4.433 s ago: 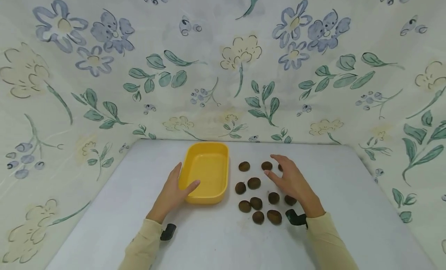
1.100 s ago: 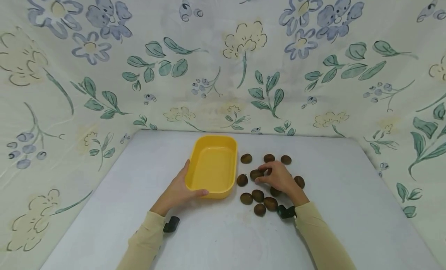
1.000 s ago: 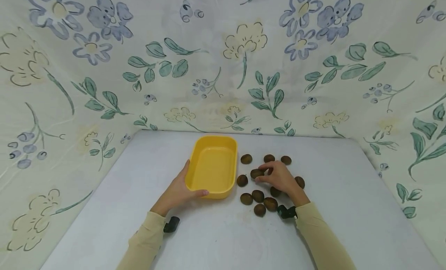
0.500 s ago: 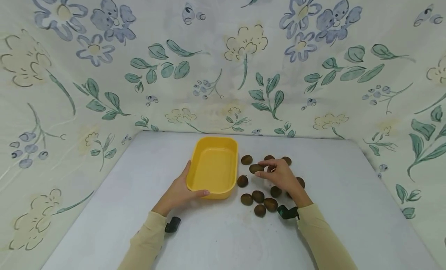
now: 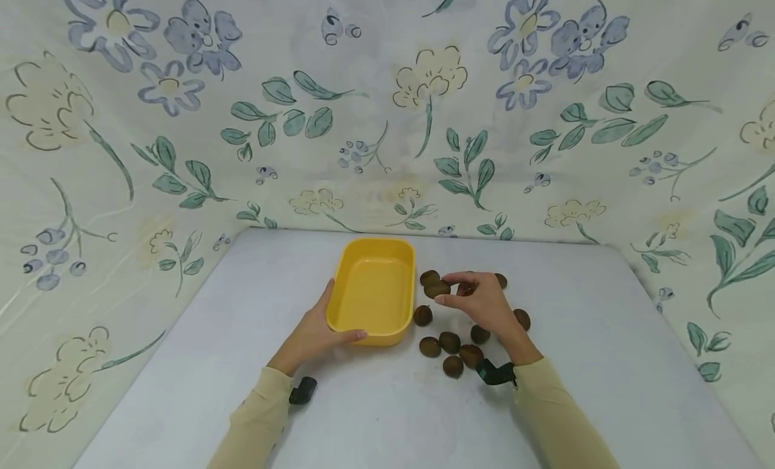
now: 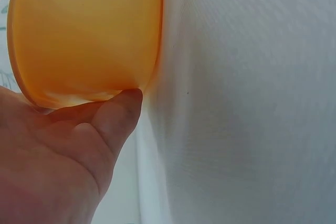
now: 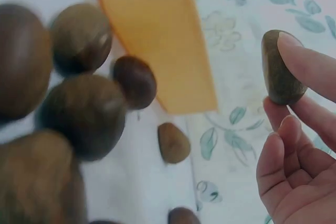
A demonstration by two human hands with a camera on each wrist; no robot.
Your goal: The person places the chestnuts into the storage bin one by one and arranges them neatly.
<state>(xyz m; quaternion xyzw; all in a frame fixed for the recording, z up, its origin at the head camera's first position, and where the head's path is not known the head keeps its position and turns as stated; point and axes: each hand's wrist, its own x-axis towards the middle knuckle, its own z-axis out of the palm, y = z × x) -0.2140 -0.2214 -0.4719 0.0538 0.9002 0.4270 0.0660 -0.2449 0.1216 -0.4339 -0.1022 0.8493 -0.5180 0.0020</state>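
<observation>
In the head view my left hand [image 5: 311,334] holds the near left corner of a yellow plastic basin [image 5: 371,297], thumb along its near wall and fingers at its left side. Nothing lies inside the basin. The left wrist view shows the thumb against the basin's wall [image 6: 86,35]. My right hand [image 5: 487,304] pinches a brown chestnut [image 5: 437,290] between thumb and fingers, right of the basin. In the right wrist view this chestnut [image 7: 281,72] is held up, off the table. Several more chestnuts [image 5: 449,342] lie spread on the table around and below the right hand.
A white table [image 5: 375,415] bears everything, with a flowered cloth [image 5: 375,119] hanging behind it and at both sides. One chestnut [image 5: 423,315] lies close to the basin's right wall. Dark wrist cameras [image 5: 496,373] sit at both wrists.
The left hand has taken hold of the basin and shifted it slightly right. The right hand has picked up a chestnut from among the others and moved it up and left toward the basin.
</observation>
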